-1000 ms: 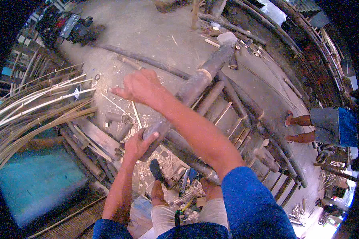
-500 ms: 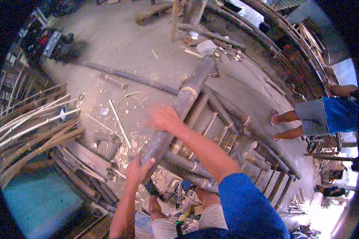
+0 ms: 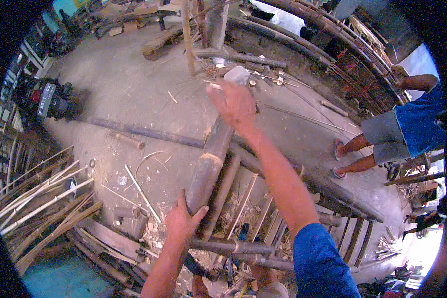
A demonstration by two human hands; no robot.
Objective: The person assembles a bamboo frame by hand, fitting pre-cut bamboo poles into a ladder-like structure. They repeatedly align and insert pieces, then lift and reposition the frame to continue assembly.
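Note:
A thick dark bamboo pole [image 3: 207,171] with a pale ring at its joint slants away from me, over a frame of bamboo pieces [image 3: 222,198]. At its near end my left hand [image 3: 180,221] grips the pole, thumb on one side and forefinger pointing along it. Over the pole's far part is my right hand [image 3: 236,107], arm stretched out; its fingers are smeared by motion, and whether they touch the pole I cannot tell. A whitish block [image 3: 237,75] shows just beyond that hand.
Split bamboo strips [image 3: 39,198] are heaped at the left. A long pole [image 3: 144,131] lies across the floor toward a parked motorcycle [image 3: 47,99]. Shavings [image 3: 154,233] litter the ground. A person in a blue shirt [image 3: 419,119] stands at the right, beyond a ladder-like bamboo frame [image 3: 350,238].
My right hand has moved from the middle of the pole out toward its far end. My left hand stays at the near end, its forefinger now extended. The view has shifted.

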